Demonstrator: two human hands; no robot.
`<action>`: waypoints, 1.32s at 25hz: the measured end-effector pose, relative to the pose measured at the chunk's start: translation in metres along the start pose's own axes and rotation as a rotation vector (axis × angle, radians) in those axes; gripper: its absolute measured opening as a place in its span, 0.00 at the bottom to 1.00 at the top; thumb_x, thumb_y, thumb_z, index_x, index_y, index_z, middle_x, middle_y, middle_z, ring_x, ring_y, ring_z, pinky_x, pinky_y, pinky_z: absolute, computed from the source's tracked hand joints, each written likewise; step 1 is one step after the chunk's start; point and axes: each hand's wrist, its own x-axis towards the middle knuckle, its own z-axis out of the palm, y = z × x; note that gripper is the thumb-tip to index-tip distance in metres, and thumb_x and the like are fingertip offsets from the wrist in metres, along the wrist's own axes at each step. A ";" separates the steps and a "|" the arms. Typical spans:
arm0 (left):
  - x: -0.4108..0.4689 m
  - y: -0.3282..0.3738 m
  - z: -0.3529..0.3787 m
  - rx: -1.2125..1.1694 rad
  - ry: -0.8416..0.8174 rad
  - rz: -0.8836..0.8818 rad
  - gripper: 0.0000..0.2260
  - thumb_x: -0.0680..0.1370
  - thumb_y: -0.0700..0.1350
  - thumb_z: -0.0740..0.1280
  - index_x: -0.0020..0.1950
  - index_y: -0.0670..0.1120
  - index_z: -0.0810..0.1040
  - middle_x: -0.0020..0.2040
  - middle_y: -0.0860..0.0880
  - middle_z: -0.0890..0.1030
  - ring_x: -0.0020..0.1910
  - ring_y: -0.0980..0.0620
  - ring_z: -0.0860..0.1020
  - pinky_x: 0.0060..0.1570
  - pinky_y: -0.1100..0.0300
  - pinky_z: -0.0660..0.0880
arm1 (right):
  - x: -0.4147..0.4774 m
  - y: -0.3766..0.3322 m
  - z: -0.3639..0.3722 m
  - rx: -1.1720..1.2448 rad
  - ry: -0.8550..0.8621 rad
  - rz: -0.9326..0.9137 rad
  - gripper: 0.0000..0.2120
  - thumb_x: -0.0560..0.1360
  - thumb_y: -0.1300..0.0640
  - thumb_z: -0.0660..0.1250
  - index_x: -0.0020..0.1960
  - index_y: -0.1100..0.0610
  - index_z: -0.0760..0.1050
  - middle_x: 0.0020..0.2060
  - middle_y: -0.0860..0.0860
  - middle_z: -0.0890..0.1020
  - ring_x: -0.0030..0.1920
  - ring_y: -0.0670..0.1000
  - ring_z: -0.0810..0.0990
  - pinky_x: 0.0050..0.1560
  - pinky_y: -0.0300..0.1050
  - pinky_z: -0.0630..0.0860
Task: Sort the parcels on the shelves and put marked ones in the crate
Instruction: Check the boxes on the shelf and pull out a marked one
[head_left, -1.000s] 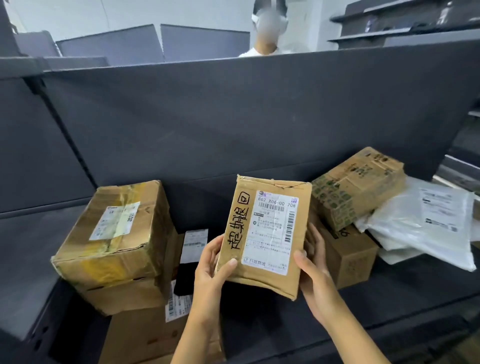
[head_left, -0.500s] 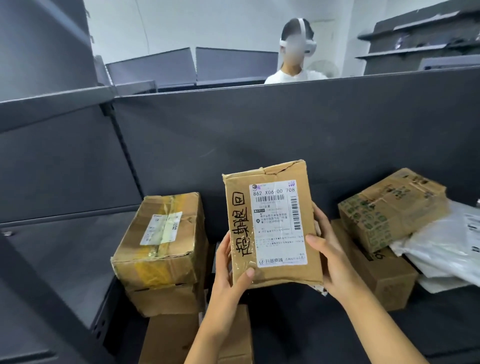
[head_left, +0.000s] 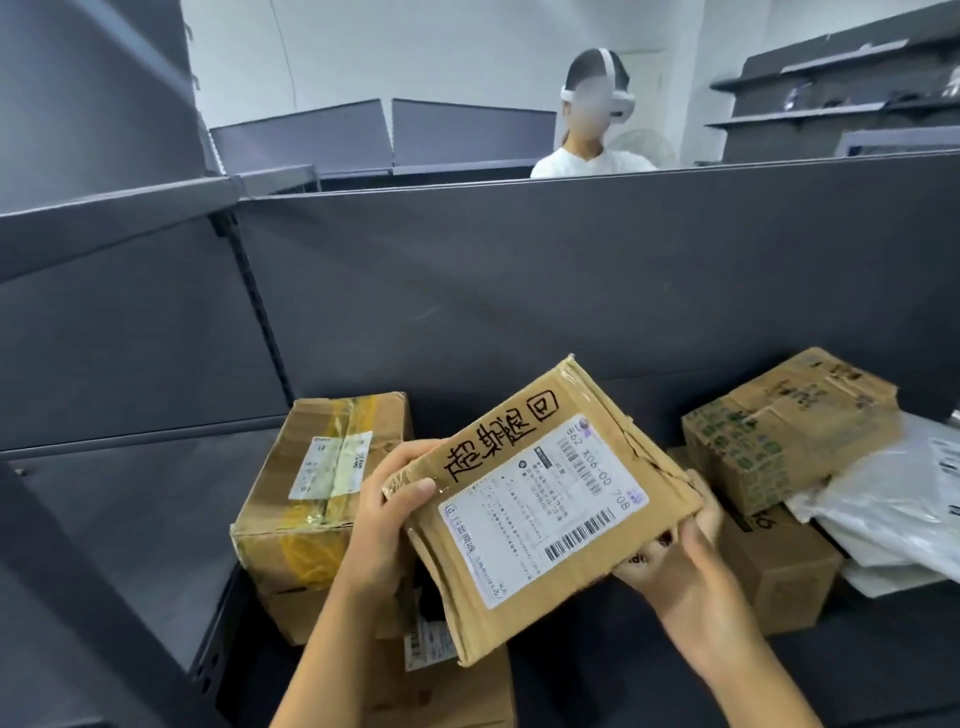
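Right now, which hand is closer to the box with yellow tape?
Left. The left hand is right beside the yellow-taped box, gripping one end of the handwritten parcel. The right hand holds its other end, farther right.

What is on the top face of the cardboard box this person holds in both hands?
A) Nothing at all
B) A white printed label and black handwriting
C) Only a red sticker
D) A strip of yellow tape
B: the box, gripped by the left hand and the right hand, bears a white shipping label with black handwritten characters beside it.
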 end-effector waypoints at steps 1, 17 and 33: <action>0.003 0.006 -0.005 0.020 -0.028 0.002 0.17 0.66 0.50 0.67 0.52 0.48 0.80 0.52 0.41 0.82 0.49 0.44 0.82 0.43 0.57 0.79 | 0.000 -0.008 -0.004 0.014 -0.005 -0.017 0.50 0.51 0.40 0.81 0.68 0.33 0.61 0.71 0.49 0.68 0.66 0.58 0.73 0.57 0.64 0.75; -0.018 -0.043 0.029 0.004 -0.219 -0.284 0.42 0.62 0.65 0.73 0.73 0.59 0.62 0.69 0.54 0.73 0.68 0.51 0.72 0.68 0.44 0.68 | -0.037 -0.010 -0.017 -0.100 0.228 0.025 0.29 0.67 0.52 0.64 0.68 0.48 0.67 0.61 0.52 0.79 0.61 0.53 0.78 0.56 0.58 0.78; -0.039 -0.055 0.047 -0.039 -0.166 -0.307 0.33 0.68 0.63 0.62 0.72 0.59 0.63 0.66 0.57 0.76 0.65 0.56 0.74 0.67 0.45 0.68 | -0.065 -0.017 -0.016 -0.248 0.338 0.065 0.25 0.73 0.46 0.61 0.70 0.44 0.66 0.61 0.47 0.79 0.65 0.49 0.75 0.65 0.59 0.70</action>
